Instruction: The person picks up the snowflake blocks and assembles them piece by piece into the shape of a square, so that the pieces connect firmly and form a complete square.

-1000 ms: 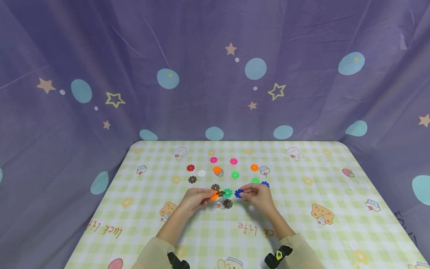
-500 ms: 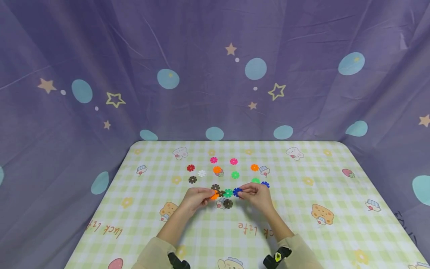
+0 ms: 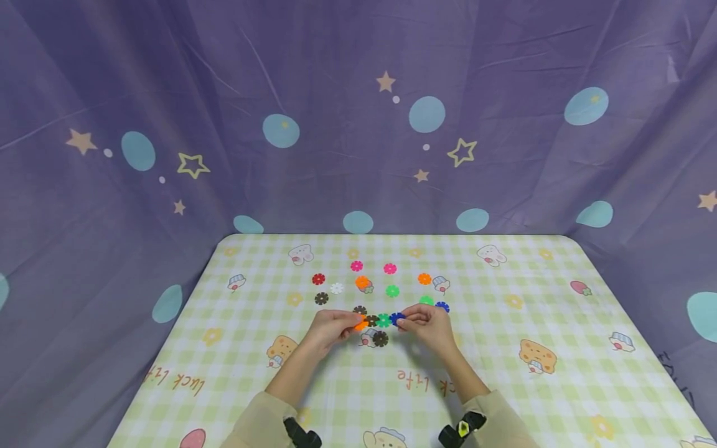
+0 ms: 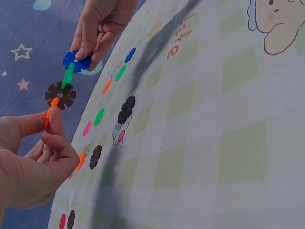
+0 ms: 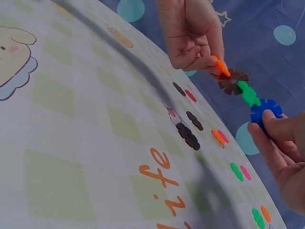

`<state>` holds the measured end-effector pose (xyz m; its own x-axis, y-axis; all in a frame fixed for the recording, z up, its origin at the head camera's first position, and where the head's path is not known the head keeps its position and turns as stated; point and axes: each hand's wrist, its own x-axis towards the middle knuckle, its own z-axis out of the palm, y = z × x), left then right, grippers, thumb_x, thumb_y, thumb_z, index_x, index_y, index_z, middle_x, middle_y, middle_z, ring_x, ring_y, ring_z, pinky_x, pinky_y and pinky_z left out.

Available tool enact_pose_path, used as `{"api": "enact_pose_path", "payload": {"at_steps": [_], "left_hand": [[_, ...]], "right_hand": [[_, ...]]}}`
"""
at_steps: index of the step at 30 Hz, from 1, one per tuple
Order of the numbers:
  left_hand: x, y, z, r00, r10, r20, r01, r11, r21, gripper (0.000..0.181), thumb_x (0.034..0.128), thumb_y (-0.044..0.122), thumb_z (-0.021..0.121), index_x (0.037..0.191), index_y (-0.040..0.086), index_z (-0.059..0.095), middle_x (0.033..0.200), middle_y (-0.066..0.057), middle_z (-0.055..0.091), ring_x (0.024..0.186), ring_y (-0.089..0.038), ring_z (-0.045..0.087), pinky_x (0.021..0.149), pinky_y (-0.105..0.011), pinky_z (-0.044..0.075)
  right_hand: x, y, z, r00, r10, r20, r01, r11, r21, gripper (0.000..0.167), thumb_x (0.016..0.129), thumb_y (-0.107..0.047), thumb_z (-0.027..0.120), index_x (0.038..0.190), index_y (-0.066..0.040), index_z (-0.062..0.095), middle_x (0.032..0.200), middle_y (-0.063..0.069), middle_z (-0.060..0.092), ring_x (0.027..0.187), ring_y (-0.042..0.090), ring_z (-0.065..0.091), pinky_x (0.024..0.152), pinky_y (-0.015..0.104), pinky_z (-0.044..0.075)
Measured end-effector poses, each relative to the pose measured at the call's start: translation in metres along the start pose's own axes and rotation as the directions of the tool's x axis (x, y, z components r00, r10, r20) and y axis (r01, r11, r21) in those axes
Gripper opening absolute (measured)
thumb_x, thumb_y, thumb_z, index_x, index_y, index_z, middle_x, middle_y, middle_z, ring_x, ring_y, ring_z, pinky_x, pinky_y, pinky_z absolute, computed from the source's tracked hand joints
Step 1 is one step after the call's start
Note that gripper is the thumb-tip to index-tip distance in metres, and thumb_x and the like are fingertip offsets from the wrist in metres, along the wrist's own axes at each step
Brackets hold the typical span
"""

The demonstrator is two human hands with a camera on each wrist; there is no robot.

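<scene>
A short chain of notched plastic snowflake discs hangs above the table between my two hands. From left to right it runs through an orange disc [image 4: 49,114], a brown disc [image 4: 60,95], a green disc [image 5: 249,93] and a blue disc [image 5: 266,112]. My left hand [image 3: 332,331] pinches the orange end between thumb and forefinger. At the other end, my right hand [image 3: 430,326] grips the blue disc with its thumb on the face. The blue disc meets the green one edge to edge, at an angle; how deep their slots engage is too small to tell.
Loose discs lie flat beyond and below the hands: brown [image 3: 380,339], dark brown [image 3: 321,298], red [image 3: 318,279], white [image 3: 336,289], pink [image 3: 389,269], green [image 3: 392,291], orange [image 3: 424,279] and blue [image 3: 442,307]. A purple curtain [image 3: 336,180] stands behind the checked table [image 3: 482,398].
My right hand has brought the blue disc leftward, from apart to touching the green disc. The left hand and the chain have shifted slightly right and up. The loose discs have stayed put.
</scene>
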<state>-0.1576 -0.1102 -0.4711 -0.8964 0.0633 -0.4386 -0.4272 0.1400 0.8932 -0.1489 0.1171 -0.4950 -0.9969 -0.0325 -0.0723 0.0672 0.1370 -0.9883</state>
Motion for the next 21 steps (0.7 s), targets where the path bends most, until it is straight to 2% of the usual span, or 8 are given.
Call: {"api": "enact_pose_path", "payload": {"at_steps": [4,8,13,17,21], "left_hand": [[-0.002,0.003,0.002,0.999,0.024,-0.022,-0.023,0.999,0.045,0.025,0.0853,0.012,0.071,0.106,-0.002,0.07,0.086,-0.006,0.074,0.07,-0.011,0.062,0.063,-0.02,0.051],[-0.004,0.007,0.004,0.997,0.04,-0.066,-0.034,0.995,0.096,0.024,0.0847,0.012,0.072,0.104,-0.002,0.07,0.094,-0.011,0.074,0.075,-0.014,0.066,0.074,-0.03,0.057],[-0.006,0.012,0.005,0.993,0.054,-0.103,-0.041,0.991,0.13,0.023,0.0841,0.012,0.072,0.103,-0.002,0.07,0.099,-0.014,0.073,0.076,-0.014,0.067,0.086,-0.038,0.057],[-0.003,0.013,0.004,0.992,0.058,-0.109,-0.045,0.993,0.114,0.024,0.0843,0.013,0.072,0.104,-0.002,0.07,0.095,-0.012,0.073,0.074,-0.014,0.065,0.081,-0.035,0.057],[-0.001,0.01,-0.001,0.993,0.06,-0.097,-0.052,0.996,0.079,0.025,0.084,0.012,0.072,0.105,-0.002,0.07,0.088,-0.006,0.073,0.07,-0.013,0.059,0.069,-0.027,0.052]], "right_hand": [[-0.001,0.001,0.002,1.0,-0.019,-0.019,0.019,1.0,0.017,0.014,0.077,0.002,0.075,0.089,0.005,0.068,0.082,0.016,0.074,0.067,0.014,0.072,0.073,0.04,0.06],[-0.005,0.0,0.006,0.999,-0.04,-0.014,0.04,0.999,0.026,0.012,0.077,0.002,0.075,0.087,0.005,0.068,0.084,0.018,0.074,0.067,0.013,0.072,0.072,0.038,0.061],[-0.006,-0.002,0.009,0.997,-0.076,-0.022,0.076,0.997,0.027,0.01,0.077,0.003,0.076,0.084,0.005,0.068,0.084,0.019,0.074,0.066,0.013,0.072,0.072,0.041,0.06],[-0.004,-0.003,0.01,0.996,-0.088,-0.03,0.089,0.995,0.037,0.012,0.077,0.002,0.076,0.086,0.004,0.069,0.085,0.02,0.073,0.066,0.011,0.071,0.073,0.043,0.06],[0.0,-0.003,0.012,0.994,-0.11,-0.001,0.11,0.994,0.027,0.021,0.078,0.0,0.075,0.097,0.005,0.069,0.093,0.023,0.072,0.073,0.01,0.072,0.074,0.032,0.061]]}}
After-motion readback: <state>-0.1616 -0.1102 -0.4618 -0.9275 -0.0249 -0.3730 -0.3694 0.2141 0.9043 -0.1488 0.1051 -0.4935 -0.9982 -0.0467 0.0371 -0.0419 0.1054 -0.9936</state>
